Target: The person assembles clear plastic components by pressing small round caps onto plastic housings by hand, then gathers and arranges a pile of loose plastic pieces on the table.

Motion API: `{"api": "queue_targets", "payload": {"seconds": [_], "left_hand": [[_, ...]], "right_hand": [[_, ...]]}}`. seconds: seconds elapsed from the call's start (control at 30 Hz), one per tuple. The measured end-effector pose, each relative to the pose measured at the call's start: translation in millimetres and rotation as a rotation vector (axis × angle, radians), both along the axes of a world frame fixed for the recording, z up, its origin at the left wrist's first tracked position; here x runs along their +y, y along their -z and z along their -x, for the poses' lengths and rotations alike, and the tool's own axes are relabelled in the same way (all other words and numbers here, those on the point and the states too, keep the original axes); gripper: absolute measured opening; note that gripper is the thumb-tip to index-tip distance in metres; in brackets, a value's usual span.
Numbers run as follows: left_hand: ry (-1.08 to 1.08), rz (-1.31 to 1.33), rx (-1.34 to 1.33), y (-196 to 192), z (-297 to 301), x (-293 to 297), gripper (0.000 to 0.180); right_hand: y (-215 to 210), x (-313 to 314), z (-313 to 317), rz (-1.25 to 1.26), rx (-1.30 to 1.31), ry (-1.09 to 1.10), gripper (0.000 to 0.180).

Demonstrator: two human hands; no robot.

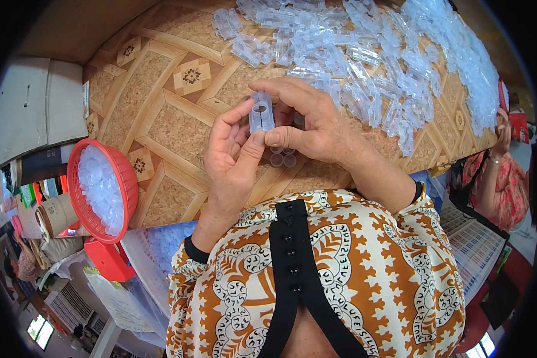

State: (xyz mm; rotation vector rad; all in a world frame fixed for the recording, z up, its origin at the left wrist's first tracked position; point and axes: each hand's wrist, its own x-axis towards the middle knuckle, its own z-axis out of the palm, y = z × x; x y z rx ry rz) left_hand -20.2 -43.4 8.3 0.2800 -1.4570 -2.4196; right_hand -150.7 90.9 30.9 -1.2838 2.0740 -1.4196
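A small clear plastic piece (261,112) with a round hole is pinched between both my hands over the table. My left hand (231,156) grips its lower left side with thumb and fingers. My right hand (307,122) arches over it from the right, fingertips on its top and thumb at its base. Two small clear round caps (283,159) show just below my right thumb, on the table or tucked in my hand. A large heap of clear plastic pieces (376,65) lies right behind my hands.
A red round basket (127,179) of small clear caps sits at the table's left edge. The patterned wooden table (173,119) stretches left. Another person's hand and floral sleeve (500,173) are at the right edge. Cardboard (30,107) lies far left.
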Motion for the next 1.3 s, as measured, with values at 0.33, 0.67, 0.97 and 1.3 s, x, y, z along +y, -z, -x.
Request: {"api": "queue_targets", "payload": {"seconds": [0.33,0.67,0.97,1.3], "left_hand": [[0.009,-0.052,-0.008,-3.3,-0.6,-0.3,0.043],[0.004,-0.07,-0.018,-3.1,-2.9,-0.1,0.047],[0.019,-0.06,-0.002,-3.0,-3.5,-0.3,0.047],[-0.026,0.017,0.081,-2.9,1.4,-0.5,0.051]], "right_hand": [[-6.3,-2.4,2.4,-0.061,-0.063,0.003,0.068],[-4.3,-3.7,0.9,-0.061,-0.099,0.018,0.068],[-4.5,-2.2,0.0,-0.03,-0.06,0.003,0.069],[-0.7,0.5,0.1,0.068,-0.105,0.009,0.076]]}}
